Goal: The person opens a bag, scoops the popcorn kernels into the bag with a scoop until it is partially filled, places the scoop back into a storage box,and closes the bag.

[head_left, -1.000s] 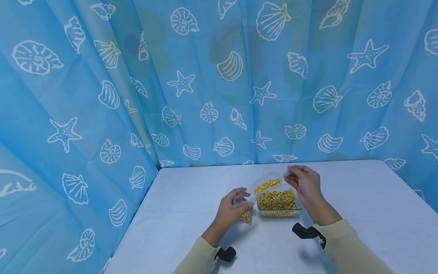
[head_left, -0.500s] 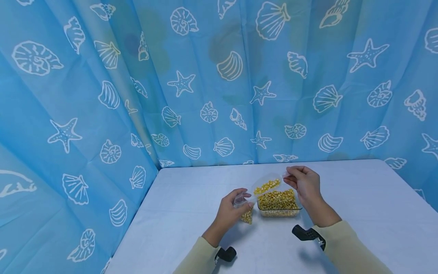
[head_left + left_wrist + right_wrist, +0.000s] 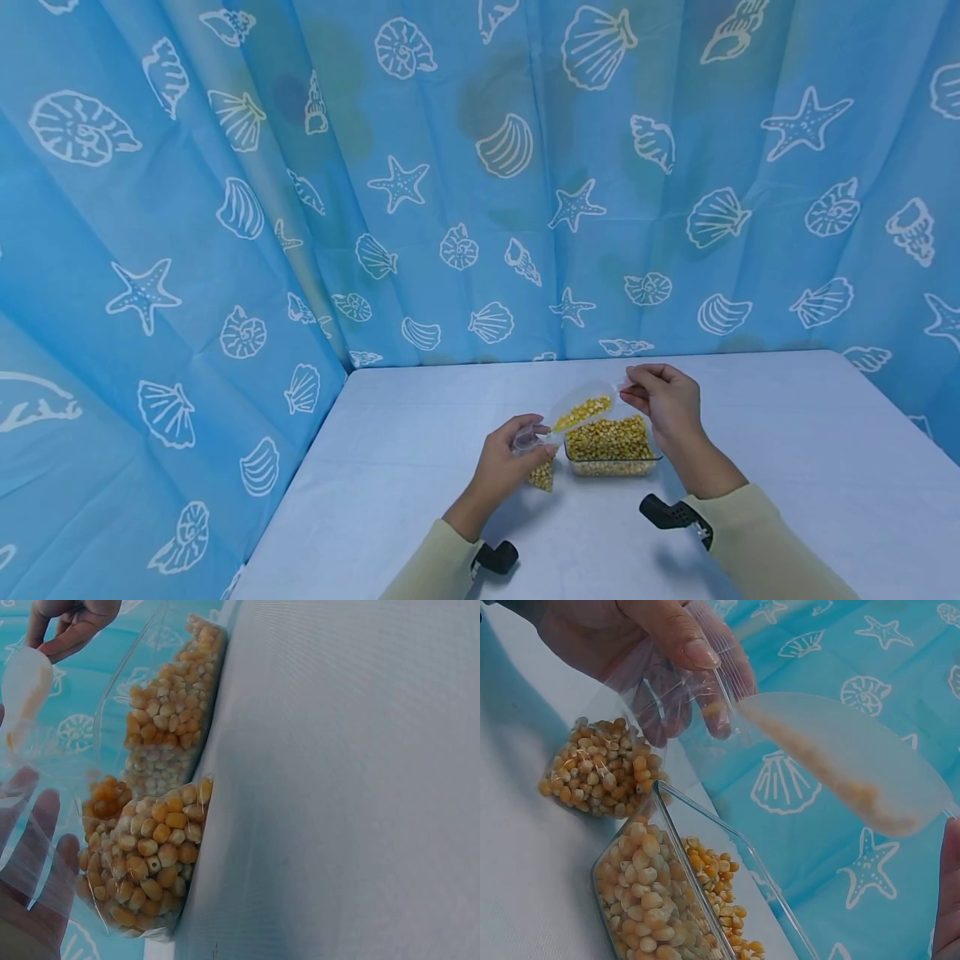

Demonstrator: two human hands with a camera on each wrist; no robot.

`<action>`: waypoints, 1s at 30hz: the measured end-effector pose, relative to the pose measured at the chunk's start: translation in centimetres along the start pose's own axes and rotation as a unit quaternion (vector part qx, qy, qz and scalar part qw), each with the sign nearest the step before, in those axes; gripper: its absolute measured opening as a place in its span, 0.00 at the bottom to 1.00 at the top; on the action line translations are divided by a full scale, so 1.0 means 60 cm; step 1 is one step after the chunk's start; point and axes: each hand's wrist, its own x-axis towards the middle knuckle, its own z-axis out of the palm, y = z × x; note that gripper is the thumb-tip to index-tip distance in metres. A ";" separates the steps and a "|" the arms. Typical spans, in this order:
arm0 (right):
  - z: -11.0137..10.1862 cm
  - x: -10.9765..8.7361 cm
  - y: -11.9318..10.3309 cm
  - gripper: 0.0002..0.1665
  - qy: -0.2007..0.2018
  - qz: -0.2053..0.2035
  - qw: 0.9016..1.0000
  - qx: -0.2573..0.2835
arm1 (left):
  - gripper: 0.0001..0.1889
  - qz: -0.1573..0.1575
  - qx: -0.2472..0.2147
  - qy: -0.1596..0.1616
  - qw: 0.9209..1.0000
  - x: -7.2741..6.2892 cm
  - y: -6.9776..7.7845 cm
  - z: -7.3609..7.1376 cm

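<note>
My left hand (image 3: 501, 467) holds a clear zip bag (image 3: 604, 769) by its mouth, thumb on one side and fingers on the other. Corn kernels fill the bag's lower part, which hangs close over the table. My right hand (image 3: 670, 404) pinches the handle of a translucent white scoop (image 3: 832, 735) that carries a line of corn kernels. The scoop slopes down to the left, its tip right at the bag's mouth. Just right of the bag stands a rectangular glass container (image 3: 611, 469), heaped with corn kernels (image 3: 607, 437); the scoop is above its far left side.
A white cloth covers the table (image 3: 390, 442). Behind it and to the left hangs a blue curtain (image 3: 450, 208) with white shell and starfish prints. Black wrist cameras are strapped over both pale sleeves (image 3: 765, 542).
The scoop has shifted slightly left and tilts further down at its tip. Its kernels now reach closer to the bag's mouth. My left hand and the container have hardly moved.
</note>
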 end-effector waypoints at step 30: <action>0.011 0.001 -0.005 0.14 -0.003 -0.022 0.998 -0.056 | 0.24 0.009 -0.002 0.001 1.000 0.001 -0.003 -0.001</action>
